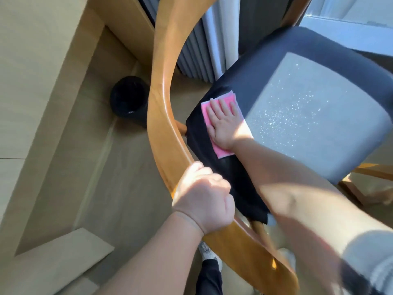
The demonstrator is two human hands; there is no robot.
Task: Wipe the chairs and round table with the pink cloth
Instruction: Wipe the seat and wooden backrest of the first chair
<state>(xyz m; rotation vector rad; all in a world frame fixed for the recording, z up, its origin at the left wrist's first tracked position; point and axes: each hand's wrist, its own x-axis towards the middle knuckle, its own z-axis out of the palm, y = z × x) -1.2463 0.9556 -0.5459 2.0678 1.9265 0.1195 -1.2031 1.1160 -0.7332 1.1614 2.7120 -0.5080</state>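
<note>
Covered and cut off
The right hand covers the pink cloth's middle; the chair backrest leaves frame at 12 and 5 o'clock.

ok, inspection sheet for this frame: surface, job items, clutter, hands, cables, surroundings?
Surface: dark chair seat, with a sunlit patch showing bright specks.
Job's things: pink cloth lies flat on the seat near the backrest; round table not seen.
Clutter: black bin on the floor beyond the backrest.
Hands: left hand grips the curved wooden backrest; right hand lies flat on the cloth, fingers straight.
Cables: nothing seen.
Surroundings: wood-look floor, grey pleated curtain, a shoe at the bottom edge.
</note>
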